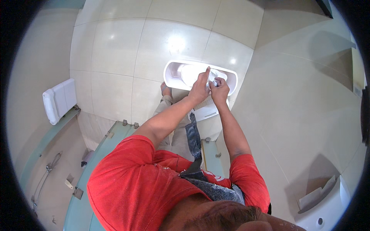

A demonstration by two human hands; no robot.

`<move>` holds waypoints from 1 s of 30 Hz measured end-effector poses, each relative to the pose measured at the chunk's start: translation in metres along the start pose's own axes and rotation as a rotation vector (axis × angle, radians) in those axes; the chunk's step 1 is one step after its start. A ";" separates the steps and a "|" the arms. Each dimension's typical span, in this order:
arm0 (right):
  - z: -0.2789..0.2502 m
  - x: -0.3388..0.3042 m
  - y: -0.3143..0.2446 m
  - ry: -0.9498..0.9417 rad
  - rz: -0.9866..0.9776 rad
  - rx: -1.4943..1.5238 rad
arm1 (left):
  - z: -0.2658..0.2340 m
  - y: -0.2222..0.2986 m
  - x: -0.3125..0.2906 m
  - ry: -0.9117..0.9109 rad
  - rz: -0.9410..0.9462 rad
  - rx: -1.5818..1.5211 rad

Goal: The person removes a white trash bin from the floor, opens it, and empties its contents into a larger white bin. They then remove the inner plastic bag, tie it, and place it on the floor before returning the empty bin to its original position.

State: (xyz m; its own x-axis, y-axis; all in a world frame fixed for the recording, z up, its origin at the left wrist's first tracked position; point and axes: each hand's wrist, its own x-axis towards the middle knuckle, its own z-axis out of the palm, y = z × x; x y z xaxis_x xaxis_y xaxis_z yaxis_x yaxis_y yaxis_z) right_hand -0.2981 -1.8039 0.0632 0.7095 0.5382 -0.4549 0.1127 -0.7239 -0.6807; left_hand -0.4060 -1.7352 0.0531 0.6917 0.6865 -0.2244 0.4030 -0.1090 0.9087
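Below my hands stands a long white bin (167,73) with rounded ends. Inside it are a smooth white shape (188,76) and some crumpled white material (220,74) that looks like thin plastic or paper. My left hand (199,89) is over the bin's near rim, with at least one finger stretched out toward the far side. Right beside it, my right hand (219,91) has its fingers pinched on a small piece of crumpled white material. Whether my left hand also touches that material is hard to make out.
A white box-like piece (206,112) sits just behind the bin. Greenish glass panels (92,163) with metal clips stand at left, near a shower hose (41,179). A white fixture (59,101) is at far left, a washbasin (322,210) at lower right. Pale tiles (111,50) surround the bin.
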 end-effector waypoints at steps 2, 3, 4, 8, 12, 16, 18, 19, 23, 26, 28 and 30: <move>0.002 0.013 0.015 -0.022 -0.007 0.006 | 0.000 0.001 0.004 -0.019 0.034 0.017; 0.002 0.015 0.021 -0.039 -0.007 0.006 | -0.001 0.001 0.003 -0.039 0.053 0.016; 0.001 0.014 0.015 -0.087 -0.067 -0.072 | -0.004 -0.001 0.002 -0.055 0.067 0.018; -0.010 0.019 -0.010 -0.362 -0.263 -0.412 | -0.014 -0.005 0.001 -0.131 0.126 0.095; -0.017 0.034 -0.002 -0.654 -0.307 -0.632 | -0.018 -0.008 0.004 -0.146 0.124 0.113; -0.030 0.056 -0.033 -0.913 -0.271 -0.619 | -0.023 -0.001 -0.001 0.035 0.021 -0.022; -0.040 0.063 -0.031 -0.928 -0.211 -0.575 | -0.016 -0.015 -0.010 -0.004 0.031 -0.001; -0.044 0.064 -0.034 -0.936 -0.181 -0.552 | -0.016 -0.015 -0.013 -0.024 0.034 0.010; -0.047 0.065 -0.028 -0.931 -0.188 -0.550 | -0.006 -0.010 -0.028 -0.028 0.011 -0.068; -0.045 0.065 -0.020 -0.936 -0.202 -0.514 | 0.003 -0.008 -0.027 0.046 -0.038 -0.117; -0.045 0.067 -0.025 -0.943 -0.202 -0.529 | 0.005 0.000 -0.024 0.085 -0.118 -0.123; -0.044 0.065 -0.027 -0.939 -0.175 -0.538 | 0.013 -0.006 -0.023 0.112 -0.114 -0.134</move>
State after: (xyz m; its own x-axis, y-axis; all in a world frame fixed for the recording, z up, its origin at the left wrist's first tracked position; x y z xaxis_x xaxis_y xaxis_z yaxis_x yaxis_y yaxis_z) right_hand -0.2242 -1.7681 0.0774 -0.1328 0.6011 -0.7881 0.6113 -0.5762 -0.5425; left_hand -0.4162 -1.7593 0.0484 0.5722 0.7655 -0.2943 0.3860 0.0652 0.9202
